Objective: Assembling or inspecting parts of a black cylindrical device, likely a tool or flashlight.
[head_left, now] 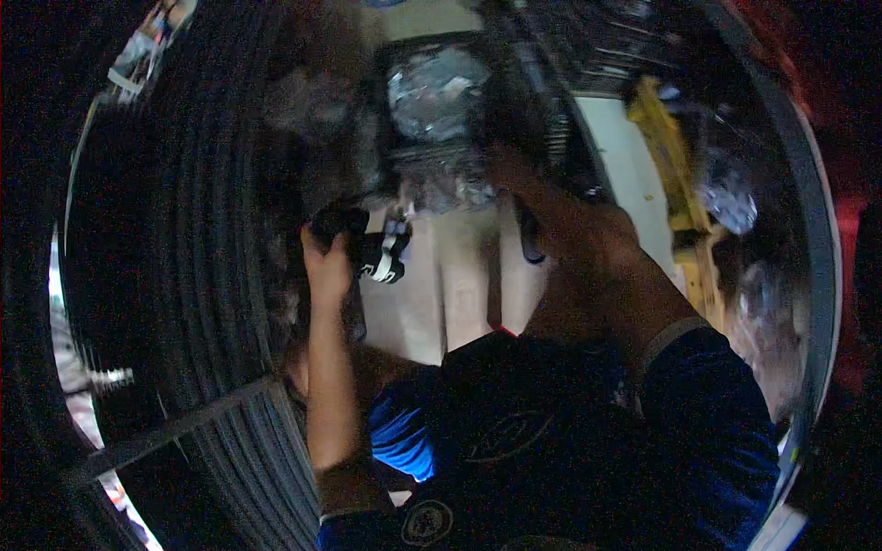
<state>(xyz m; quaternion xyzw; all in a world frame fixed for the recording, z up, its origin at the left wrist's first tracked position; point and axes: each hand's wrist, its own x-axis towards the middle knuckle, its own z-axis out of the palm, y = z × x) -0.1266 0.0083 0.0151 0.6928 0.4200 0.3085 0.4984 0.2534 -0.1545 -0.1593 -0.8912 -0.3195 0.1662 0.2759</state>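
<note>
From the middle of the view, the left hand (328, 253) sits at nine o'clock, with a strap (384, 259) in it, toward the hand's three o'clock. The right hand (544, 191), blurred, is near one o'clock. Below and between them, a flat surface (421, 308) spreads toward six. A plastic-wrapped bundle (439, 90) lies at twelve. At two o'clock stands a panel (617, 151), then a beam (663, 151), then plastic wrapping (730, 193) toward three. A wall (207, 193) fills nine to ten; a rail (179, 432) crosses eight.
</note>
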